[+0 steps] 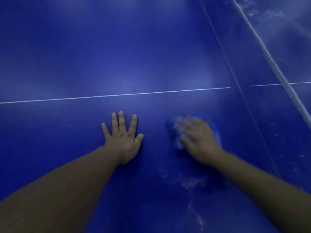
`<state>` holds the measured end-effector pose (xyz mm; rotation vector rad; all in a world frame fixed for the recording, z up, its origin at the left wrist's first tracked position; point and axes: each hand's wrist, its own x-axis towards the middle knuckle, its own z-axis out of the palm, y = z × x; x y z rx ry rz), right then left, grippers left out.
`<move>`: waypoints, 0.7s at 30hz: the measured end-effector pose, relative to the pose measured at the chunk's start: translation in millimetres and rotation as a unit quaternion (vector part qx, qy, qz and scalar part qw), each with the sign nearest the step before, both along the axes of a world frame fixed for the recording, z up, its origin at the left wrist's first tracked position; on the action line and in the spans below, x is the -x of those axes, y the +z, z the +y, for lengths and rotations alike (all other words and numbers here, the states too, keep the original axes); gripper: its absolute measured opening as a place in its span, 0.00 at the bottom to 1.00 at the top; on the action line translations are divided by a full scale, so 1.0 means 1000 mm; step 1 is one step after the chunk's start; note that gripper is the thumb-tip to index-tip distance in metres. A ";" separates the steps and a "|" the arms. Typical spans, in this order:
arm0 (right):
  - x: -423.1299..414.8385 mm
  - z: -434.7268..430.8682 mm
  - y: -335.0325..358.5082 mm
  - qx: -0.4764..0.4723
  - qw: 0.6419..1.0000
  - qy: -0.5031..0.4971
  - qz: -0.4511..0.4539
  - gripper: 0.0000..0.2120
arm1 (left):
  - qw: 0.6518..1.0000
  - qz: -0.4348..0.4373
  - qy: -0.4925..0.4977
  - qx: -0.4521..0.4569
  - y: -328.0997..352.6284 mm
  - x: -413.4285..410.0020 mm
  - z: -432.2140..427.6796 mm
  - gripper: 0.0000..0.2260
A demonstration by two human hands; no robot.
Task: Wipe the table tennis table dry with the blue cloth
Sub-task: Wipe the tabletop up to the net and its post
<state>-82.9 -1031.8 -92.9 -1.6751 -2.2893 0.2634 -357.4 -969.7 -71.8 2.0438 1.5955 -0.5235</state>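
Left hand (123, 138) flat, fingers spread, gripping nothing, on the table (67, 47) below the white line (117, 95). Right hand (198, 140), blurred, apparently presses the blue cloth (178, 143) just beside it.

no readable text, labels, numbers or signs anywhere

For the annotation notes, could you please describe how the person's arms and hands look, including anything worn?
Both forearms are bare to the frame edge: no sleeves, gloves, watch or rings show. The left hand is sharp, with short nails; the right hand is motion-blurred, so fine detail is unclear.
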 end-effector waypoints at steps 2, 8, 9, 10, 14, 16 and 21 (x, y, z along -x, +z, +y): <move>-0.014 0.061 0.003 0.018 0.991 -0.126 -0.030 0.25 | 1.000 0.003 -0.001 -0.010 -0.002 0.001 0.000 0.32; 0.045 0.103 0.007 0.031 0.996 -0.015 -0.077 0.31 | 0.996 -0.076 0.030 -0.023 -0.002 0.011 0.000 0.33; 0.056 0.084 0.005 0.015 0.997 0.030 -0.073 0.28 | 0.991 -0.119 0.042 -0.044 -0.002 0.019 -0.003 0.33; 0.067 0.059 0.004 0.000 0.995 0.078 -0.063 0.25 | 0.984 -0.157 0.044 -0.067 -0.001 0.030 -0.010 0.33; 0.102 -0.073 0.010 0.049 0.949 0.308 -0.038 0.20 | 0.985 -0.114 -0.028 -0.127 -0.007 0.089 -0.081 0.37; 0.104 -0.112 0.015 0.092 0.914 0.392 -0.037 0.20 | 0.989 -0.049 -0.041 -0.131 -0.014 0.112 -0.123 0.37; 0.083 -0.010 -0.004 -0.028 0.989 0.139 -0.036 0.19 | 0.997 -0.001 -0.032 -0.070 -0.008 0.122 -0.139 0.35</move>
